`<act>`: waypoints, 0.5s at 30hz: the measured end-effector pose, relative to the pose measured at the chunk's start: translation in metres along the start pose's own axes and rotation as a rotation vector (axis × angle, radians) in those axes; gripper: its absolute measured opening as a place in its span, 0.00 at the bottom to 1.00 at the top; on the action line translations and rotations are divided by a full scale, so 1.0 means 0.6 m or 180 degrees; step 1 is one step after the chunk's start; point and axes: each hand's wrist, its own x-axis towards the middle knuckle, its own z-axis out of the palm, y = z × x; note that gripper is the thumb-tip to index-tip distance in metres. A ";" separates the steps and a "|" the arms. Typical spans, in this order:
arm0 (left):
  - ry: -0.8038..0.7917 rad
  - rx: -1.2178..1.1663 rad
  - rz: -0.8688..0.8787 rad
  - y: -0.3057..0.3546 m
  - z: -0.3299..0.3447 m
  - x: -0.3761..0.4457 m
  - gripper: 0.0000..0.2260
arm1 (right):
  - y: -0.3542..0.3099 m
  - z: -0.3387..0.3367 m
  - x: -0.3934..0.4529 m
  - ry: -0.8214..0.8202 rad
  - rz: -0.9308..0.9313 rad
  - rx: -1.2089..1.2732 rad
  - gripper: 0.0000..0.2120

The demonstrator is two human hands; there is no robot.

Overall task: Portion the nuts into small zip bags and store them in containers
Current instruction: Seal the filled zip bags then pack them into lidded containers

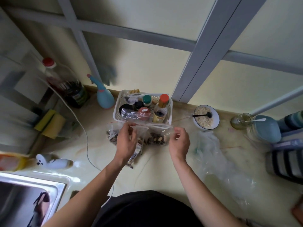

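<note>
While both hands work at the mouth of a small zip bag (157,133), the bag's long axis runs left-right, its zip strip stretched between them just in front of the white basket (168,115). Left hand (126,141) pinches the left end of the strip, fingers (131,124) curled narrow on the plastic; right hand (179,141) pinches the right end, fingers (177,131) also narrow on it. Nuts (159,138) sit low in the bag, which hangs to or rests on the tabletop (164,169); can't tell which. Both hands about equally near; the strip lies just beyond the fingertips, toward the basket.

Looks like the sealing step: next move probably a pinch sliding along the strip, left-right. More bags of seeds close by: one (112,133) just left of the left hand, another (134,157) under the left wrist. A filled bag (131,114) already lies in the basket among spice bottles (163,102).

Around: bowl of oats (205,117) with black spoon right of the basket, loose clear plastic (213,153) to the right, spray bottle (104,97) left, sink (29,194) lower left, white cable (85,138) crossing the tabletop. Basket rim is tight behind the strip, so little room to push forward; the bag under the wrist could get dragged.
</note>
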 end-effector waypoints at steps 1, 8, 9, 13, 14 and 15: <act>0.0071 -0.0032 0.0023 -0.003 -0.003 -0.008 0.07 | -0.003 0.002 -0.014 -0.0140 -0.0057 0.0074 0.09; 0.0709 0.0036 -0.0516 -0.032 -0.036 -0.042 0.06 | -0.016 0.065 -0.107 -0.2294 0.0169 0.0075 0.13; 0.0716 0.0043 -0.0663 -0.038 -0.043 -0.045 0.05 | -0.020 0.072 -0.118 -0.2377 0.0216 0.0060 0.12; 0.0540 0.0168 -0.1130 -0.067 -0.077 -0.053 0.04 | -0.025 0.095 -0.152 -0.2370 0.0192 -0.0113 0.05; 0.0461 0.0153 -0.1254 -0.073 -0.084 -0.055 0.06 | -0.026 0.097 -0.159 -0.2336 0.0132 -0.0095 0.04; 0.0378 0.0121 -0.1385 -0.081 -0.091 -0.057 0.09 | -0.026 0.101 -0.165 -0.2313 0.0101 -0.0046 0.04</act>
